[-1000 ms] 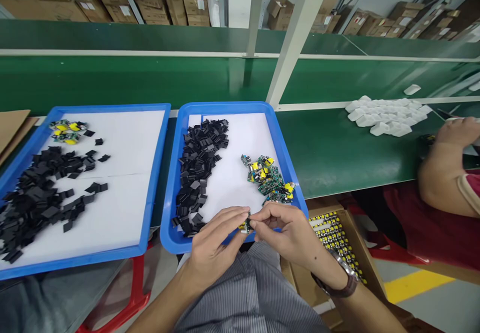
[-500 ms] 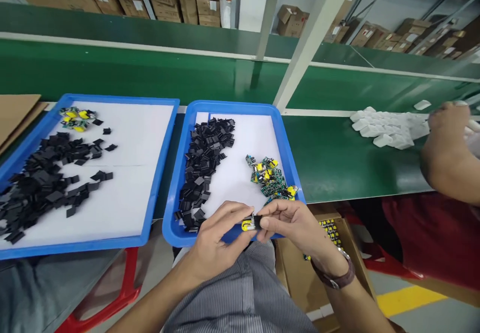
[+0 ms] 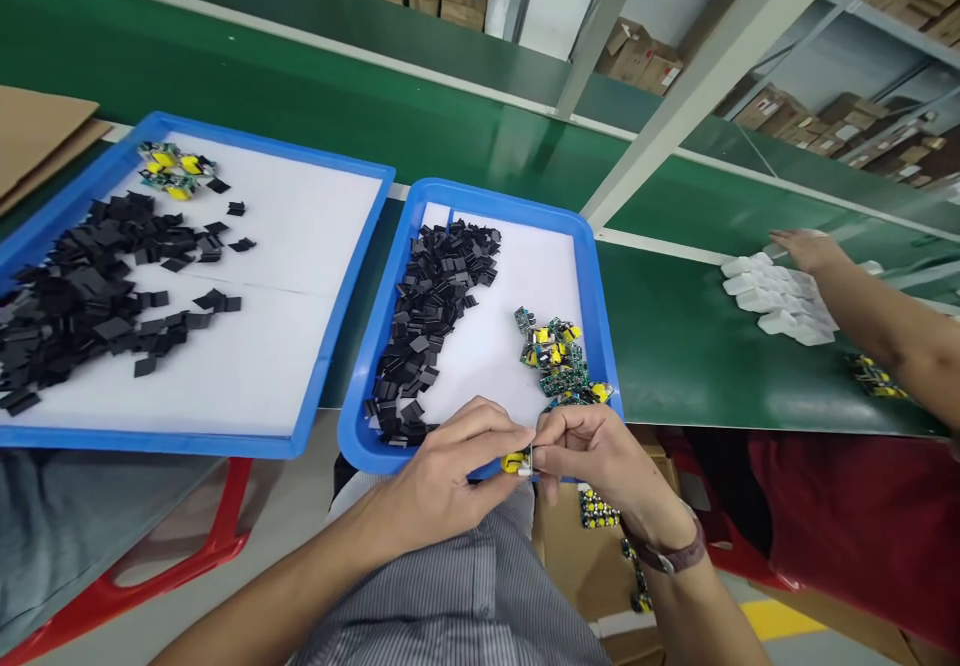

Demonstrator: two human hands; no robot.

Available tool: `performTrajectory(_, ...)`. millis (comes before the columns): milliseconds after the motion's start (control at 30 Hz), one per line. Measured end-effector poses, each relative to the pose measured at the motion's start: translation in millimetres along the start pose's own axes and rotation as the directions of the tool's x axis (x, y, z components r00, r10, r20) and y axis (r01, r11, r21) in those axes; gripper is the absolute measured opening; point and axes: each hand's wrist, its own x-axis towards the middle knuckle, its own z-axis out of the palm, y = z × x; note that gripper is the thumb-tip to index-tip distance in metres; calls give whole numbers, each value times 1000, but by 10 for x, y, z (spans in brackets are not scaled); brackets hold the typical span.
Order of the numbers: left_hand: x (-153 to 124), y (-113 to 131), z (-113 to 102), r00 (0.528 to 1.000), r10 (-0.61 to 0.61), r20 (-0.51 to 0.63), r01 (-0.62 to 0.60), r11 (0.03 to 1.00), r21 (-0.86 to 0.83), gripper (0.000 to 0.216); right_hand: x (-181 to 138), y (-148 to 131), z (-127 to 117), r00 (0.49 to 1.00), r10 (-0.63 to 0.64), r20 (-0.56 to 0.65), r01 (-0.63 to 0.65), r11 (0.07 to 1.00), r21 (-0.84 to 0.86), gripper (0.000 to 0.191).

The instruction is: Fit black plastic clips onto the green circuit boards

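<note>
Just above the near rim of a blue tray (image 3: pixel 502 202), my two hands meet around a small circuit board with a yellow component (image 3: pixel 514 462). My left hand (image 3: pixel 461 461) pinches the yellow end between thumb and fingers. At the board's right end, the thumb and forefinger of my right hand (image 3: pixel 592 451) are closed on it; whether a black piece is also there is hidden. Inside the tray, a long heap of flat black pieces (image 3: pixel 442 286) lies at the left. Several more circuit boards with yellow parts (image 3: pixel 562 356) are piled at the right.
Another blue tray (image 3: pixel 345 306) at left holds more black pieces (image 3: pixel 105 296) and boards (image 3: pixel 174 168). Below my right arm, an open cardboard box (image 3: pixel 577 571) contains rows of boards. A co-worker's hand (image 3: pixel 810 246) touches white pieces (image 3: pixel 780 296). A pale post (image 3: pixel 720 66) rises behind the tray.
The view has shifted and tilted. My right fingers have closed in over the board's right end, covering the black piece seen there before. The co-worker's hand has moved onto the white pieces.
</note>
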Motion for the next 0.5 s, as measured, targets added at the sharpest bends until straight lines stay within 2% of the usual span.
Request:
performTrajectory(167,6,19,-11,999,-43,6,43,999,16,57,23,-49,-7,1000,21,16,-21,999,-35,14)
performTrajectory(267,5,27,4,996,-76,-38,78,996,43,56,27,-12,9,998,-33,-52,33,999,-7,13)
performTrajectory(367,14,26,25,994,-40,-98,45,998,47,55,22,36,16,991,-105,-88,105,994,-14,10)
performTrajectory(500,9,28,37,995,-35,-93,40,998,51,49,-2,42,-4,983,-155,-98,145,984,-98,5)
